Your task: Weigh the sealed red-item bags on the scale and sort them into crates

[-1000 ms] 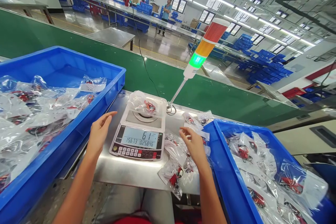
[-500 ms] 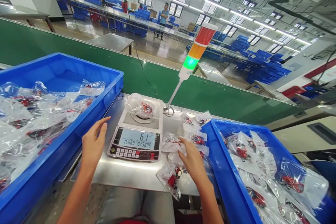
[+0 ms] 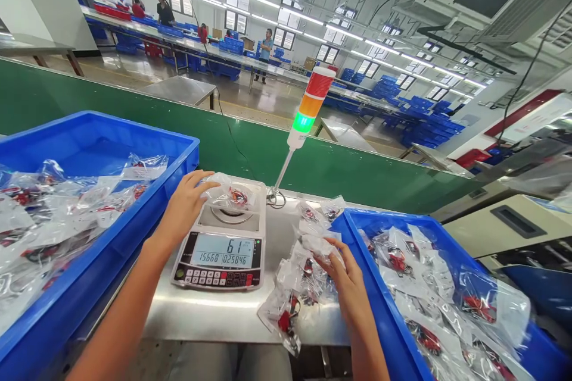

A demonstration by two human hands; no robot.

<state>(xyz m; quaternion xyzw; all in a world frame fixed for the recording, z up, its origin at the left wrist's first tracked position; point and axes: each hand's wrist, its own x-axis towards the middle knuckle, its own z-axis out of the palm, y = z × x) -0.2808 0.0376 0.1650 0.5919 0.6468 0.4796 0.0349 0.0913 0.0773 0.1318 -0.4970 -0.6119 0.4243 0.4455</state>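
A digital bench scale (image 3: 218, 259) stands on the steel table, its display showing 61. On its round pan lies a clear plastic bag (image 3: 232, 195) with a red and black part inside. My left hand (image 3: 183, 205) reaches over the scale's left side, fingertips against that bag's edge. My right hand (image 3: 342, 271) pinches another clear bag (image 3: 317, 244) above a loose heap of similar bags (image 3: 295, 286) on the table. The heap lies between the scale and the right crate.
Blue plastic crates full of sealed bags flank the table: the left crate (image 3: 75, 292) and the right crate (image 3: 384, 303). A stack light (image 3: 310, 104) showing green rises behind the scale. Beyond a green panel (image 3: 366, 181), co-workers stand along long benches.
My left hand has moved right, onto the bag on the scale. My right hand has taken a bag from the heap. The whole view has shifted as my head moved.
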